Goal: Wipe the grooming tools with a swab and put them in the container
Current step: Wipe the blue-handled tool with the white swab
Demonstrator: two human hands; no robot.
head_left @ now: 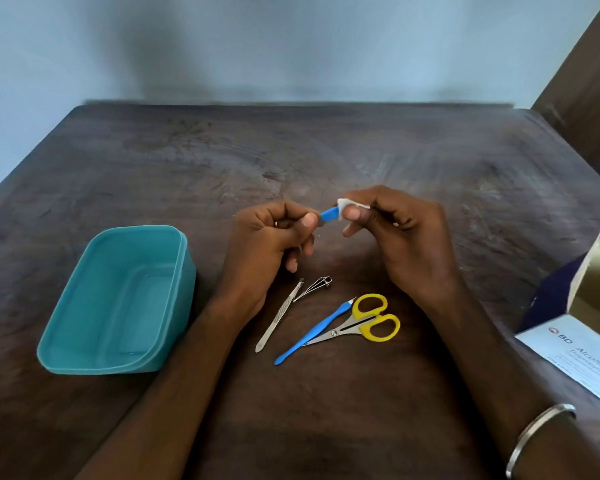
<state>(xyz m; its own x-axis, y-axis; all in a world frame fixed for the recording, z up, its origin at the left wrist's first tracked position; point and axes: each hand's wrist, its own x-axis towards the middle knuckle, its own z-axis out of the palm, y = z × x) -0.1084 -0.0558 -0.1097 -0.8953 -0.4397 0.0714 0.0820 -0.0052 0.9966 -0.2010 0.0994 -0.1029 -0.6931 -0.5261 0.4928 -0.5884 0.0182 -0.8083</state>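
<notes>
At frame centre my left hand (pixel 274 237) pinches a small blue tool (pixel 329 214); my right hand (pixel 395 233) grips the white swab (pixel 343 204) around its tip.

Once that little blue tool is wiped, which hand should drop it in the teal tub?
Left, probably. The left hand already pinches the blue tool and is nearer the container; the right hand holds the swab.

Bare arms; silver bangle (pixel 537 436) rt wrist
</notes>
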